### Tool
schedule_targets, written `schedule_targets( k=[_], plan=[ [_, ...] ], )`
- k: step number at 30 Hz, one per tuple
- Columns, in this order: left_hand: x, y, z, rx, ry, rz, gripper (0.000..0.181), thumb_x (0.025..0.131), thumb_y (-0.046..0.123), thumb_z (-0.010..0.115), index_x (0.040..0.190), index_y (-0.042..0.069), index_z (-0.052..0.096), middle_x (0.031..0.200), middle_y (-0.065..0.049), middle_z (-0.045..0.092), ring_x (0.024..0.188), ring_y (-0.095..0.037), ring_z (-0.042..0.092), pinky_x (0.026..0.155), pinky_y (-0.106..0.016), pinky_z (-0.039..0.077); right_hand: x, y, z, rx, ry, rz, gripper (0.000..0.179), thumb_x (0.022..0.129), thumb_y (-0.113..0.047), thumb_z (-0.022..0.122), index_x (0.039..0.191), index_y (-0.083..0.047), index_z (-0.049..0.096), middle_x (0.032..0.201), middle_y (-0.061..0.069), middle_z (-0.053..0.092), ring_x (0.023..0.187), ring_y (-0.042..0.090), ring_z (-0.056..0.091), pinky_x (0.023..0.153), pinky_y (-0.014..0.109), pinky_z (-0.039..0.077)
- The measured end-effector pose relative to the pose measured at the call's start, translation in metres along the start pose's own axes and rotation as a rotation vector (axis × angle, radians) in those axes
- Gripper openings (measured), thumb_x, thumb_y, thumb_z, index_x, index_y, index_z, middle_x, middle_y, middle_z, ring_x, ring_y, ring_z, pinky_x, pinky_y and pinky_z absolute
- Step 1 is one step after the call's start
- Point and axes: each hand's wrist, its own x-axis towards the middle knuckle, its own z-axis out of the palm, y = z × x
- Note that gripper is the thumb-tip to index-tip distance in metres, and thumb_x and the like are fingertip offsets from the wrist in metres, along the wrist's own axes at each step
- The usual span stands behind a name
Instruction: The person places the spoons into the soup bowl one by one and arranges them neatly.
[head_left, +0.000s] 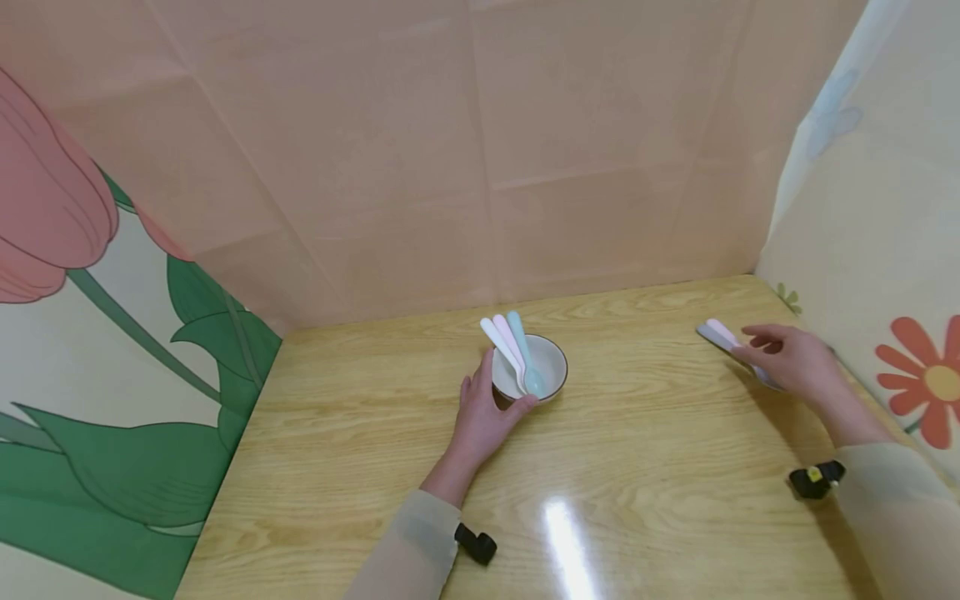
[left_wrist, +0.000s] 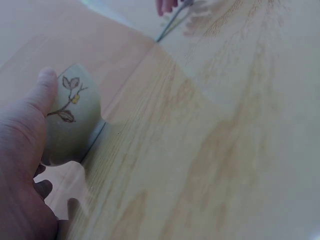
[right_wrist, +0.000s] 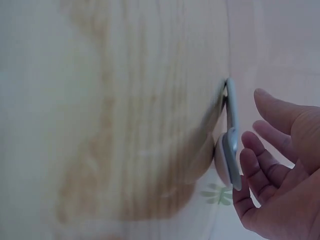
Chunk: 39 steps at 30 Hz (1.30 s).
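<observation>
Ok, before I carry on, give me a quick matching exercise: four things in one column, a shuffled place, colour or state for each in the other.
Things:
1. Left hand
2. Right hand
3. Bowl
4. Three utensils

Descriptions:
A. Pale inside, with a dark rim
B. Beside the grey utensil, thumb and fingers apart
C. White, pink and blue-green
D. Curled around a rounded container

Pairs: 1-D, 2-B, 3-A, 4-C
</observation>
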Motion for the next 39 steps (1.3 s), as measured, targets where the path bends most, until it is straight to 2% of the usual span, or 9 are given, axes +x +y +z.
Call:
schedule_targets(
  k=[8,10,15,24,31,33,39],
  plan=[
    [0.0,0.001,-0.001,-0.005,-0.003,-0.011,0.112,0.096,0.059,0.082,0.177,0.019,0.016,0.171,-0.014,0.044,0.161,-0.028,0.037,0.135,-0.058,0.006,0.001,0.011,0.004,0.001,-0.015,-0.016,0.059,0.109,-0.037,0.073,0.145,0.007,0.063,0.127,0.035,0.068,0.109,0.05,0.065,0.076,0.04,0.05],
    [0.0,0.002,-0.001,-0.005,-0.003,-0.012,0.112,0.096,0.059,0.082,0.177,0.019,0.016,0.171,-0.014,0.045,0.161,-0.028,0.037,0.135,-0.058,0.006,0.001,0.011,0.003,0.002,-0.023,-0.016,0.056,0.109,-0.036,0.073,0.144,0.007,0.064,0.126,0.035,0.069,0.108,0.048,0.066,0.075,0.036,0.05],
    [0.0,0.002,-0.002,-0.002,-0.001,-0.004,0.113,0.096,0.059,0.082,0.177,0.017,0.016,0.17,-0.014,0.046,0.16,-0.029,0.038,0.135,-0.059,0.007,0.0,0.012,0.003,0.007,-0.037,-0.013,0.052,0.108,-0.033,0.076,0.139,0.007,0.067,0.123,0.033,0.072,0.102,0.038,0.068,0.069,0.023,0.048],
    [0.0,0.001,-0.002,0.014,-0.012,-0.015,0.113,0.096,0.059,0.082,0.178,0.018,0.015,0.172,-0.014,0.043,0.161,-0.027,0.036,0.136,-0.056,0.006,0.003,0.018,0.006,0.014,-0.034,0.001,0.052,0.106,-0.036,0.077,0.135,0.007,0.07,0.119,0.028,0.072,0.094,0.025,0.063,0.068,0.022,0.047],
    [0.0,0.0,-0.002,0.003,-0.011,-0.01,0.113,0.096,0.059,0.082,0.177,0.015,0.016,0.172,-0.015,0.043,0.161,-0.029,0.036,0.135,-0.058,0.007,0.003,0.02,0.008,0.033,-0.004,-0.009,0.046,0.105,-0.031,0.08,0.129,0.007,0.071,0.111,0.024,0.073,0.084,0.007,0.058,0.066,0.018,0.044],
    [0.0,0.0,-0.001,0.002,-0.012,-0.009,0.113,0.097,0.059,0.082,0.177,0.015,0.016,0.172,-0.015,0.042,0.161,-0.029,0.036,0.135,-0.059,0.008,0.004,0.02,0.009,0.032,0.0,-0.006,0.045,0.105,-0.03,0.08,0.127,0.007,0.07,0.109,0.023,0.073,0.084,0.009,0.059,0.066,0.019,0.044],
    [0.0,0.0,-0.001,-0.002,-0.01,-0.006,0.113,0.097,0.059,0.082,0.178,0.017,0.015,0.173,-0.015,0.042,0.161,-0.029,0.036,0.135,-0.06,0.008,0.005,0.021,0.008,0.019,-0.005,0.017,0.041,0.106,-0.03,0.078,0.122,0.007,0.07,0.109,0.024,0.072,0.089,0.027,0.061,0.069,0.026,0.046]
  ],
)
